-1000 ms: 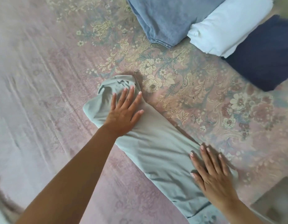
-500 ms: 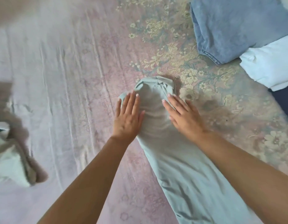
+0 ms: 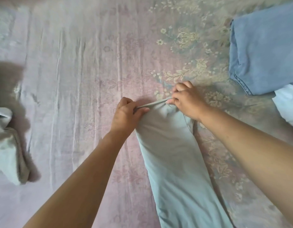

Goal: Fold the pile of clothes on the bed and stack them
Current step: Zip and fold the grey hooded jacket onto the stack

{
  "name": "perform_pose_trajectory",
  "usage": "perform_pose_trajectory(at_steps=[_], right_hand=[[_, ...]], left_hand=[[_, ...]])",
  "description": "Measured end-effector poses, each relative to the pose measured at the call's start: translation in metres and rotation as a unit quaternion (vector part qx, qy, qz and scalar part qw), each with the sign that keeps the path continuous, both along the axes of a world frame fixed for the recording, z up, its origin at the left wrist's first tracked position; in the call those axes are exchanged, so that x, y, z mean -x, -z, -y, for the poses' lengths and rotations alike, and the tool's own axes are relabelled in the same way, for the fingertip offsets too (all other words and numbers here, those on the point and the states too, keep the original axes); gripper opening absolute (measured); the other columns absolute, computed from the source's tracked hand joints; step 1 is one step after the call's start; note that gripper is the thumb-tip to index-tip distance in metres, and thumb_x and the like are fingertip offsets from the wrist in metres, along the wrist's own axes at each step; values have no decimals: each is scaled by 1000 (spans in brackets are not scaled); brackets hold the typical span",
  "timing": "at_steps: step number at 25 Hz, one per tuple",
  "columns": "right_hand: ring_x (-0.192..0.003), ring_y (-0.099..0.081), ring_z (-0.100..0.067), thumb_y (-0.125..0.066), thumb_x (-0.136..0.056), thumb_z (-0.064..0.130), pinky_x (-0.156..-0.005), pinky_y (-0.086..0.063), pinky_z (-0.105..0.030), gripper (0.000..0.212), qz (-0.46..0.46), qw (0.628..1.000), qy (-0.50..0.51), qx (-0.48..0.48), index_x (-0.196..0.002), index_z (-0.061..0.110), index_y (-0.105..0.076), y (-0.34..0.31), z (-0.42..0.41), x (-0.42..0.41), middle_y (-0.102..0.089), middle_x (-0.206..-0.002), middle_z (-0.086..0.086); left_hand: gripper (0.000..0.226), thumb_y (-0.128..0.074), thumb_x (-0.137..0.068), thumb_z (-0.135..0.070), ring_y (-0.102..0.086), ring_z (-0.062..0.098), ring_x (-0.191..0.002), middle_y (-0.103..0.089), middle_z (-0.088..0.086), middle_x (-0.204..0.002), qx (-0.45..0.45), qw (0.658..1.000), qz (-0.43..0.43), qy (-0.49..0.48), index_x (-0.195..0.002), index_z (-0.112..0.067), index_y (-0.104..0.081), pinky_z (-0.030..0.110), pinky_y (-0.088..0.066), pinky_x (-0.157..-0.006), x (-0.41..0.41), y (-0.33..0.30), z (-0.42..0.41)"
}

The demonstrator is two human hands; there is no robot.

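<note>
The bed sheet [image 3: 73, 79], pink with a floral print toward the right, covered the whole view. A long pale green garment [image 3: 173, 162] lay on it right of centre, running from the near edge to mid-scene. Folded blue denim [image 3: 264, 51] sat at the far right, a white folded item [image 3: 288, 106] just nearer. A crumpled pale garment [image 3: 6, 150] lay at the left edge. The left hand [image 3: 126, 116] and right hand [image 3: 187, 97] each pinched the green garment's far end, stretching the edge taut between them.
</note>
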State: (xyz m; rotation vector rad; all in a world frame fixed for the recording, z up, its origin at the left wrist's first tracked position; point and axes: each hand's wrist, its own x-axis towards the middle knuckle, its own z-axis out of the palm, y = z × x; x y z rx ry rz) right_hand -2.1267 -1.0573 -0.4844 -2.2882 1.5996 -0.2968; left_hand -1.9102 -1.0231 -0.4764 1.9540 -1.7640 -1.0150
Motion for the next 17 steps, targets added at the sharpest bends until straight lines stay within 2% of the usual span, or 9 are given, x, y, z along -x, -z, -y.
perform_pose_trajectory(at_steps=[2,4,6,9,11,13,15,17], right_hand=[[-114,-40,-34,-52,-95,38,-98,-34,-39,40,-101,988,55,-104,-101,3,-70,3,0,4,-54,-118,-8],[-118,-37,-30,-52,-93,44,-101,-31,-38,43,-146,979,64,-129,-108,6,-65,5,4,2,-47,-125,-8],[-118,-42,-33,-63,-86,43,-97,-39,-43,46,-94,988,61,-107,-114,7,-57,4,3,-3,-46,-127,-12],[-114,-48,-30,-70,-79,45,-91,-43,-39,61,-2,981,79,-179,-128,15,-49,-5,4,-1,-52,-126,-10],[-105,-52,-26,-75,-70,51,-84,-42,-34,61,-4,960,80,-268,-119,19,-55,-12,8,2,-58,-115,-6],[-93,-53,-22,-80,-68,44,-71,-38,-29,56,-41,943,52,-327,-112,17,-59,-19,14,1,-60,-106,-6],[-86,-50,-20,-80,-73,33,-62,-34,-28,47,-27,944,51,-324,-110,11,-60,-27,27,-7,-57,-99,-6],[-86,-46,-19,-78,-77,26,-60,-32,-27,34,34,954,75,-290,-101,12,-58,-34,48,-17,-49,-95,-4]], left_hand=[[42,-66,-86,-39,-45,17,-83,-42,2,-96,-37,998,42,-17,-61,-17,-41,25,-38,-72,3,-4,4],[37,-62,-89,-40,-44,20,-81,-42,6,-100,-75,990,117,2,-74,-9,-47,28,-37,-70,8,-5,7],[32,-64,-89,-33,-44,20,-83,-44,8,-105,-91,990,104,-26,-99,-6,-51,28,-36,-70,16,-7,7],[53,-72,-84,-21,-51,20,-92,-53,10,-111,-140,983,-10,-120,-124,-7,-41,26,-39,-70,18,-9,10],[52,-74,-83,-18,-55,22,-97,-57,10,-111,-179,977,-14,-113,-124,-5,-46,23,-42,-69,14,-9,15],[30,-72,-84,-19,-54,21,-86,-57,5,-91,-182,982,24,-52,-107,-4,-58,11,-37,-55,10,-11,23],[17,-70,-86,-17,-49,16,-69,-50,0,-71,-152,987,46,-19,-90,-3,-63,11,-33,-43,3,-15,35],[15,-69,-86,-13,-48,13,-66,-56,4,-78,-96,994,41,-37,-94,0,-66,11,-34,-48,-9,-18,59]])
